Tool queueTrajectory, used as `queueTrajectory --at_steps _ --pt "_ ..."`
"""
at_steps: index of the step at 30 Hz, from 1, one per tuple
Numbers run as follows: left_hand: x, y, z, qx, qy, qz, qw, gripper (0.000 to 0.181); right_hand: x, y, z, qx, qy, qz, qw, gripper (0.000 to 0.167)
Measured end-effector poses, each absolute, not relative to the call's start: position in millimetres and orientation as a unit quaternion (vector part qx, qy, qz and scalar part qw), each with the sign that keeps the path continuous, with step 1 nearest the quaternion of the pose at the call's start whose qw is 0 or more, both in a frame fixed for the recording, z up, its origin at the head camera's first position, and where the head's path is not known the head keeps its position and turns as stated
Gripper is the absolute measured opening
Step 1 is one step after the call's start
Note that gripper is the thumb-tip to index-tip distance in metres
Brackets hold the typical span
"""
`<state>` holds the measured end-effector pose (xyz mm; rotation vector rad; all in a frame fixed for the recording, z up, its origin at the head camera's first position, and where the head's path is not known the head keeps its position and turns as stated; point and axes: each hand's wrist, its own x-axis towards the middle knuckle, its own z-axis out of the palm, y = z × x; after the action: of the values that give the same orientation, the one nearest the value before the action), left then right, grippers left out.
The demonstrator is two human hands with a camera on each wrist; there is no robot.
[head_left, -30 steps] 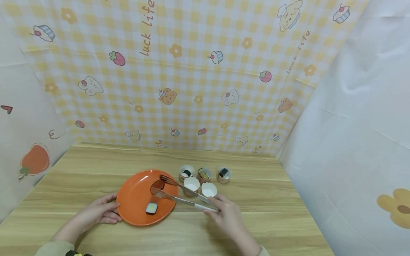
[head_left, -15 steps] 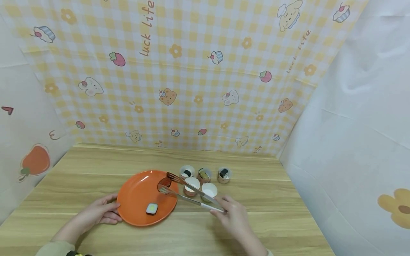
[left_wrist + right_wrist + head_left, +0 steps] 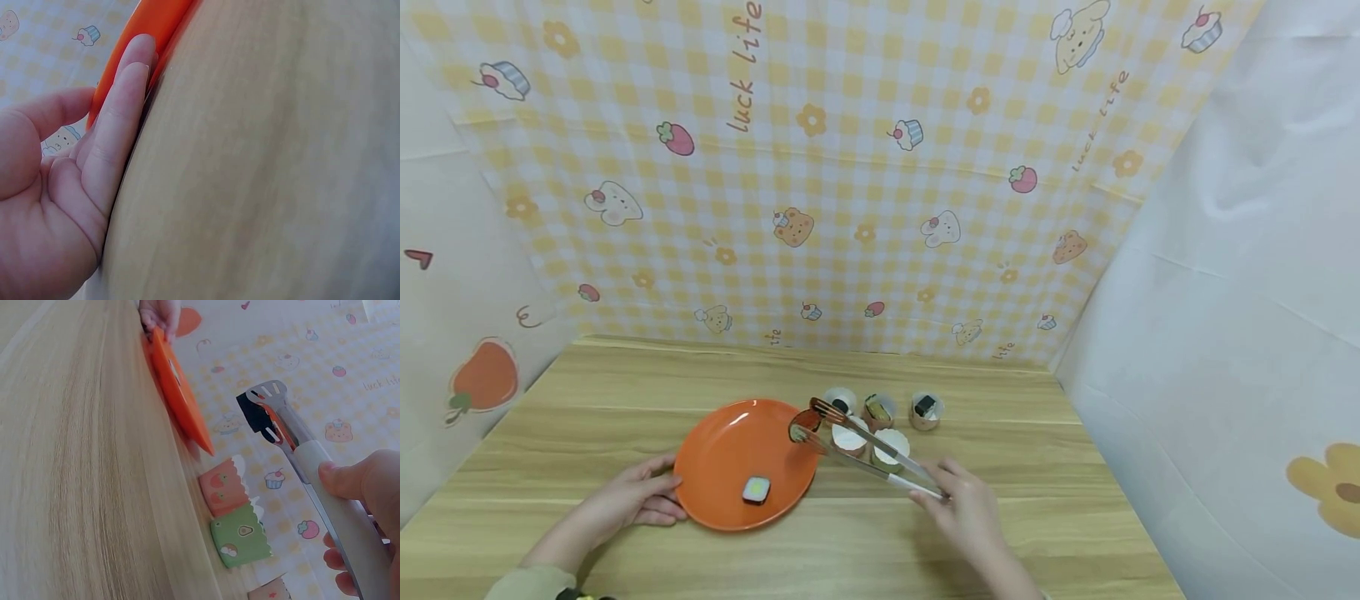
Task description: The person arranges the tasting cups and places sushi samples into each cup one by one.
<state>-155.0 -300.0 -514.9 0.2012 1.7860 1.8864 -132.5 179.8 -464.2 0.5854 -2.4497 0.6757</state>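
My right hand (image 3: 966, 510) grips metal tongs (image 3: 325, 481) with pale handles. Between the tongs' slotted tips is a dark-wrapped sushi piece (image 3: 251, 412), with some orange-red showing in the right wrist view. It is in the air near the right rim of the orange plate (image 3: 722, 450), beside the paper cups. My left hand (image 3: 638, 496) pinches the plate's left rim, with the thumb at the rim and the fingers under its edge (image 3: 119, 119). A white sushi roll (image 3: 756, 490) with a yellow centre and dark wrap lies on the plate's lower part.
Right of the plate stand a red paper cup (image 3: 222, 487) and a green paper cup (image 3: 240, 534), white inside. Behind them are a cup (image 3: 838, 393) with a dark piece and a cup (image 3: 887, 402) with a yellowish piece. Farther right stands another cup (image 3: 927, 422) with a dark-topped piece.
My right hand, the tongs and the dark-wrapped sushi piece have moved right, from over the plate to its right rim near the cups. My left hand and the plate have stayed nearly still.
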Motion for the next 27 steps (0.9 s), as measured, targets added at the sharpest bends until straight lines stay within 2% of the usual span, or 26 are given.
queueTrajectory --at_steps 27 --pt "-153.7 -297.8 -513.3 0.071 0.664 0.695 0.265 0.077 -127.9 202.4 -460.9 0.191 -0.906 0.262 0.271 0.039"
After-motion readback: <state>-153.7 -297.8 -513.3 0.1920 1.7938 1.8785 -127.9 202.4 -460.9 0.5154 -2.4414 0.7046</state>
